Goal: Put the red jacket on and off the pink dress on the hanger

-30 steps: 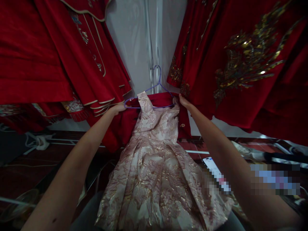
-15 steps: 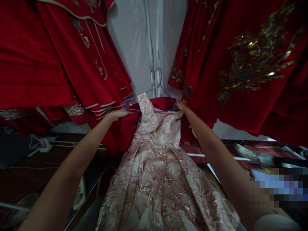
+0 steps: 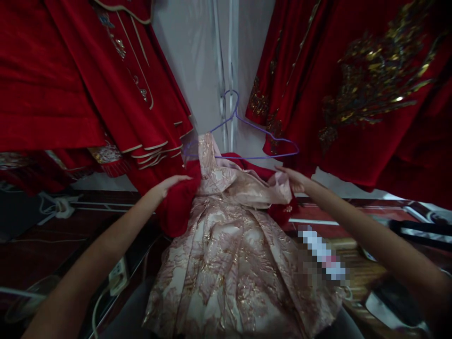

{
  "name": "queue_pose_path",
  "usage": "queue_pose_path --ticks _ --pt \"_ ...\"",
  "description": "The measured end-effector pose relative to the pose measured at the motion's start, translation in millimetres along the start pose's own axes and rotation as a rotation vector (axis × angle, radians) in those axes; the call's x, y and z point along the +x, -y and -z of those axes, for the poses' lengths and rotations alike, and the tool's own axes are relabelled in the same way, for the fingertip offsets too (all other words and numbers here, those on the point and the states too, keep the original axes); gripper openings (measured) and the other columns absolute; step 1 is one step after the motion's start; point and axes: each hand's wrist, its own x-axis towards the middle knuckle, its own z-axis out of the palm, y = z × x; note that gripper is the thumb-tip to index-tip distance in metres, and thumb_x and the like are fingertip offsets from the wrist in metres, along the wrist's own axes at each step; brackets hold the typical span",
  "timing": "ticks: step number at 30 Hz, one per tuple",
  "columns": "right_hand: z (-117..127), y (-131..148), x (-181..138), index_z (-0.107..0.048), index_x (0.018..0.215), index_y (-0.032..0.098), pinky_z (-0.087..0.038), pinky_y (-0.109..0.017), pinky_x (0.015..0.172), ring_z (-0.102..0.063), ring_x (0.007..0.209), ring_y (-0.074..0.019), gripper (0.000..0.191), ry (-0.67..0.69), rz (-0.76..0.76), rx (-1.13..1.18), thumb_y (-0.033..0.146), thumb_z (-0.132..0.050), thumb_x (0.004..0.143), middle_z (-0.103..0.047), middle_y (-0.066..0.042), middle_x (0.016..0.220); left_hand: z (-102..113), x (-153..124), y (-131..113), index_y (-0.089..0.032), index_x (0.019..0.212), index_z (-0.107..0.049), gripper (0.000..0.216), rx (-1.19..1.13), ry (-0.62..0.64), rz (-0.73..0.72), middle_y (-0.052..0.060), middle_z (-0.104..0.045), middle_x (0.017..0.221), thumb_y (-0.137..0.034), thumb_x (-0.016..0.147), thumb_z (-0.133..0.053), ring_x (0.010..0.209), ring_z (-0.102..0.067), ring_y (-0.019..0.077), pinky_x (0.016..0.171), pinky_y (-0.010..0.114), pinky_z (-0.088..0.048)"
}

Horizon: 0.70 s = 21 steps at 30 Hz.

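A pale pink and gold brocade dress (image 3: pixel 229 245) spreads across the middle, its left shoulder strap looped over a purple wire hanger (image 3: pixel 261 128). The hanger's right arm is bare, outside the dress. My right hand (image 3: pixel 295 179) is closed on the dress's right shoulder edge, folded so its pale lining shows, below the hanger's right end. On the left, my left hand (image 3: pixel 173 183) is closed at the edge of a red garment (image 3: pixel 180 207) lying behind the dress, its fingertips partly against the cloth. The hanger's hook meets a pale vertical strip behind it.
Red embroidered garments (image 3: pixel 70 94) hang at left, and more red garments with gold beadwork (image 3: pixel 374 89) hang at right. A power strip (image 3: pixel 118 278) with a cord lies lower left. White rails (image 3: pixel 314 221) run low behind the dress. A wooden slatted surface (image 3: pixel 356 268) shows lower right.
The dress's right shoulder has come off the hanger, whose right arm now shows bare. My right hand has moved right and down with that edge; my left hand has moved slightly down and left.
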Motion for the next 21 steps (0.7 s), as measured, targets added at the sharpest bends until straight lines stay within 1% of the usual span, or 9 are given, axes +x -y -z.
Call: queue_pose_path --ticks 2,3,5,7,9,11,14,17,21 --pt "-23.5 -34.3 -6.5 -0.064 0.079 0.016 -0.053 -0.039 0.078 -0.067 0.075 -0.0237 0.045 0.149 -0.097 0.079 0.048 -0.034 0.09 -0.069 -0.011 0.071 -28.2 -1.8 20.3 -0.017 0.081 -0.067 0.038 -0.113 0.241 0.105 0.011 -0.072 0.088 -0.051 0.065 -0.063 0.088 -0.067 0.0235 0.074 0.032 -0.055" --pt "-33.9 -49.9 -8.5 -0.064 0.081 0.017 -0.053 -0.038 0.079 -0.067 0.076 -0.0227 0.04 0.19 -0.112 0.092 0.046 -0.039 0.089 -0.07 -0.009 0.073 -39.3 -2.2 27.5 -0.017 0.08 -0.066 0.038 -0.084 0.268 0.116 0.01 -0.072 0.088 -0.049 0.06 -0.068 0.089 -0.067 0.0229 0.073 0.03 -0.054" --pt "-48.4 -72.9 -10.2 -0.064 0.079 0.017 -0.053 -0.036 0.079 -0.067 0.077 -0.0208 0.035 0.232 -0.114 0.074 0.045 -0.045 0.087 -0.07 -0.008 0.073 -50.9 -2.2 32.3 -0.016 0.08 -0.064 0.044 0.118 0.253 0.12 0.011 -0.071 0.092 -0.046 0.051 -0.075 0.09 -0.066 0.0243 0.07 0.029 -0.053" --pt "-53.7 -81.5 -9.3 -0.063 0.076 0.017 -0.053 -0.033 0.074 -0.066 0.073 -0.0196 0.032 0.193 -0.057 0.028 0.046 -0.051 0.083 -0.069 -0.007 0.073 -47.5 -0.6 23.0 -0.013 0.083 -0.063 0.054 0.35 0.152 0.092 0.016 -0.067 0.104 -0.047 0.043 -0.078 0.095 -0.064 0.0284 0.07 0.03 -0.053" --pt "-52.9 -78.0 -6.4 -0.06 0.074 0.017 -0.052 -0.031 0.066 -0.063 0.066 -0.018 0.03 0.052 0.052 -0.05 0.047 -0.057 0.079 -0.067 -0.006 0.07 -34.5 4.3 2.8 -0.01 0.096 -0.061 0.072 0.493 -0.012 0.003 0.022 -0.058 0.12 -0.049 0.039 -0.08 0.107 -0.058 0.0335 0.076 0.032 -0.052" --pt "-50.4 -69.3 -2.7 -0.057 0.074 0.018 -0.05 -0.029 0.06 -0.06 0.063 -0.0163 0.029 -0.219 0.181 -0.149 0.046 -0.062 0.074 -0.064 -0.004 0.068 -20.6 13.8 -21.7 -0.009 0.116 -0.052 0.091 0.525 -0.204 -0.197 0.025 -0.048 0.13 -0.049 0.04 -0.081 0.12 -0.049 0.034 0.088 0.034 -0.048" --pt "-46.5 -60.2 -0.1 -0.052 0.08 0.021 -0.047 -0.027 0.058 -0.057 0.066 -0.0156 0.03 -0.563 0.382 -0.246 0.048 -0.063 0.072 -0.061 -0.003 0.076 -10.9 34.6 -53.4 -0.013 0.134 -0.033 0.087 0.426 -0.342 -0.592 0.021 -0.044 0.135 -0.052 0.065 -0.068 0.127 -0.044 0.0246 0.099 0.034 -0.04" --pt "-39.3 -61.8 -5.6 -0.054 0.082 0.023 -0.046 -0.028 0.058 -0.056 0.066 -0.016 0.037 -0.439 0.49 -0.297 0.059 -0.053 0.076 -0.061 -0.003 0.08 -15.1 51.0 -70.6 -0.015 0.136 -0.034 0.064 0.401 -0.417 -0.768 0.017 -0.05 0.132 -0.047 0.083 -0.049 0.122 -0.048 0.0202 0.099 0.034 -0.04" --pt "-24.9 -72.0 -20.3 -0.063 0.086 0.021 -0.048 -0.03 0.074 -0.06 0.086 -0.0195 0.049 -0.2 0.415 -0.266 0.067 -0.05 0.076 -0.065 -0.007 0.098 -24.0 47.5 -70.7 -0.017 0.119 -0.06 0.048 0.508 -0.48 -0.678 0.009 -0.068 0.108 -0.047 0.09 -0.035 0.1 -0.062 0.0225 0.088 0.029 -0.045"
